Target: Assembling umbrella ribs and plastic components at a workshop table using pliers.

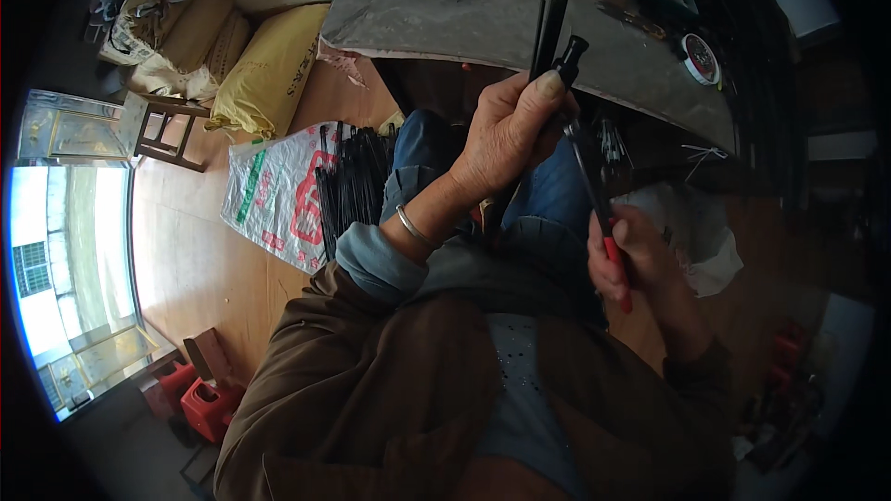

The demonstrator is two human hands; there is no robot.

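Both our grips are full

Our right hand (636,255) grips a red-handled tool (613,255), its shaft slanting forward-left toward our left hand (515,128), closed around black rods (554,28); their long axis points away from us, toward the table (418,28).

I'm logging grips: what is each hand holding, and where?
The left hand holds black sticks below their upper ends; the right hand grips a long tool by its red handle.

Dark lettering — yellow sack (276,65); red, green print — white sheet (278,193).
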